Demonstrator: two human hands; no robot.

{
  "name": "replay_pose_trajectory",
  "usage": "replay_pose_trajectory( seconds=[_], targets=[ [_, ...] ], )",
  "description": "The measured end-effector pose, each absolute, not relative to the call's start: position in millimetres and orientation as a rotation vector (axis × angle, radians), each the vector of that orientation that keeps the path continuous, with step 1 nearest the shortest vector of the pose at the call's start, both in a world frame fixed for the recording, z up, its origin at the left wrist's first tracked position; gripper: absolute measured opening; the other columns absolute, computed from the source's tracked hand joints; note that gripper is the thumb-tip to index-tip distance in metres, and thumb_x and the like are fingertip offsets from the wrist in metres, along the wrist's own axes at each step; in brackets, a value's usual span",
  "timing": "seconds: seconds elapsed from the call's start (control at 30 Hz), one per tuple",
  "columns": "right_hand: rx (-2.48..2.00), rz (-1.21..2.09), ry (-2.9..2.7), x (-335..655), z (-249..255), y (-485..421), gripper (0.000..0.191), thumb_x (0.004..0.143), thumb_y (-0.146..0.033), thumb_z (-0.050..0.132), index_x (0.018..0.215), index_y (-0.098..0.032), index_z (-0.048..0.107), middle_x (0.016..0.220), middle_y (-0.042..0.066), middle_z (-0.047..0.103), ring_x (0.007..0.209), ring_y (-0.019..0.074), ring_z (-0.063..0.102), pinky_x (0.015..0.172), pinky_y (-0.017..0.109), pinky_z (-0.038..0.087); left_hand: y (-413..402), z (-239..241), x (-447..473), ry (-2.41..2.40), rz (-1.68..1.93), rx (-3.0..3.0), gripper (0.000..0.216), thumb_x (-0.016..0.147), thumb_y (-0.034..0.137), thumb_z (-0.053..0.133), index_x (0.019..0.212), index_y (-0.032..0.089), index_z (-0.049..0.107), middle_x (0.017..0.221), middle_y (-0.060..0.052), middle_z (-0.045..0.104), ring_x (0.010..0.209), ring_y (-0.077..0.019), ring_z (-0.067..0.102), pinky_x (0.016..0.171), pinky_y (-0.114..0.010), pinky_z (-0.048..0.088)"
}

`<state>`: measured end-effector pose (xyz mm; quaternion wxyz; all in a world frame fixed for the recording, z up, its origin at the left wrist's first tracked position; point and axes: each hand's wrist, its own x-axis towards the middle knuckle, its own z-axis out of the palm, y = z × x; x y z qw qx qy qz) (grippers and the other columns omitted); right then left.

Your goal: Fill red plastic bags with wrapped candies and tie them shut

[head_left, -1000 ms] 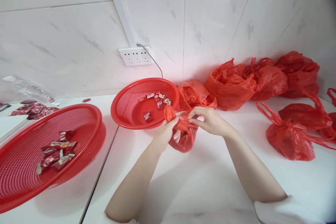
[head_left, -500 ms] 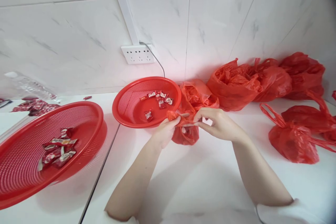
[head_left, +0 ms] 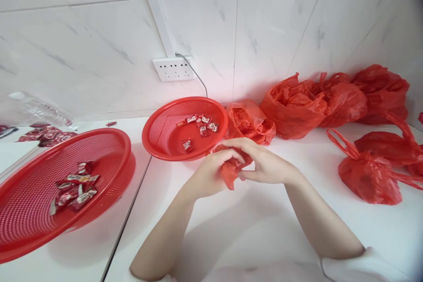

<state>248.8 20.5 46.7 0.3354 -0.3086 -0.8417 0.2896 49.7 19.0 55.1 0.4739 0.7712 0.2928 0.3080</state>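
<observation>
A thin red plastic bag (head_left: 229, 172) is bunched up between my two hands, above the white table. My left hand (head_left: 209, 172) is closed round its near side, and a loose corner hangs below the thumb. My right hand (head_left: 266, 161) curls over the far side of the bag, its fingers partly behind the left hand's fingers. Just beyond the left hand stands a small red colander (head_left: 155, 152) with several wrapped candies (head_left: 203, 131) in it. An open red plastic bag (head_left: 253, 121) sits behind my hands, beside that colander.
A larger red colander (head_left: 114, 141) with several candy packets (head_left: 74, 189) stands at the left. Full red bags (head_left: 294, 110) line the wall, and tied red bags (head_left: 370, 180) lie at the right. A plastic bottle (head_left: 42, 109) and a wall socket (head_left: 173, 69) are at the back.
The bag has been gathered up and crumpled between my hands, where before it hung down from my fingertips. Both hands have turned inward and closed more around it.
</observation>
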Motion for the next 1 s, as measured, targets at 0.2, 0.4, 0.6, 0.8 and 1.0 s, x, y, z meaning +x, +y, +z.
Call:
replay_pose_trajectory(
  seconds=[0.2, 0.4, 0.6, 0.8, 1.0],
  targets=[
    [-0.843, 0.936, -2.170, 243, 39, 24, 0.060, 0.084, -0.012, 0.055, 0.140, -0.029, 0.041, 0.131, 0.007, 0.055, 0.109, 0.0203, 0.057, 0.091, 0.038, 0.050, 22, 44, 42, 0.923, 0.926, 2.288, 0.012, 0.082, 0.015, 0.058, 0.088, 0.023, 0.065, 0.089, -0.003, 0.068, 0.082, -0.0178, 0.062, 0.072, -0.029, 0.046],
    [-0.865, 1.132, -2.032, 240, 45, 23, 0.034, 0.090, -0.028, 0.055, 0.124, -0.023, 0.057, 0.101, 0.004, 0.066, 0.086, 0.0167, 0.061, 0.075, 0.030, 0.050, 26, 29, 38, 1.030, 1.315, 2.451, 0.016, 0.085, 0.023, 0.058, 0.079, 0.027, 0.072, 0.094, -0.005, 0.070, 0.082, -0.0175, 0.065, 0.070, -0.026, 0.047],
    [-0.830, 1.397, -1.908, 248, 46, 26, 0.027, 0.094, -0.041, 0.050, 0.086, -0.017, 0.061, 0.077, 0.000, 0.056, 0.068, 0.0120, 0.052, 0.064, 0.025, 0.045, 23, 33, 36, 0.854, 1.447, 2.493, 0.021, 0.090, 0.022, 0.053, 0.083, 0.028, 0.072, 0.082, -0.003, 0.065, 0.070, -0.0134, 0.060, 0.061, -0.024, 0.046],
    [-0.800, 1.169, -1.703, 251, 45, 32, 0.031, 0.094, -0.039, 0.051, 0.070, -0.018, 0.049, 0.073, -0.001, 0.043, 0.066, 0.0112, 0.042, 0.063, 0.026, 0.038, 30, 39, 33, 0.573, 1.166, 2.449, 0.030, 0.089, 0.011, 0.053, 0.108, 0.029, 0.068, 0.124, -0.007, 0.052, 0.102, -0.0173, 0.056, 0.086, -0.033, 0.050],
    [-0.885, 0.979, -1.763, 271, 52, 30, 0.035, 0.093, -0.039, 0.052, 0.066, -0.019, 0.045, 0.066, -0.002, 0.040, 0.060, 0.0116, 0.036, 0.057, 0.027, 0.031, 26, 51, 31, 0.652, 0.989, 2.357, 0.017, 0.093, 0.020, 0.047, 0.086, 0.022, 0.063, 0.141, -0.009, 0.038, 0.134, -0.0275, 0.032, 0.109, -0.046, 0.035]
  ],
)
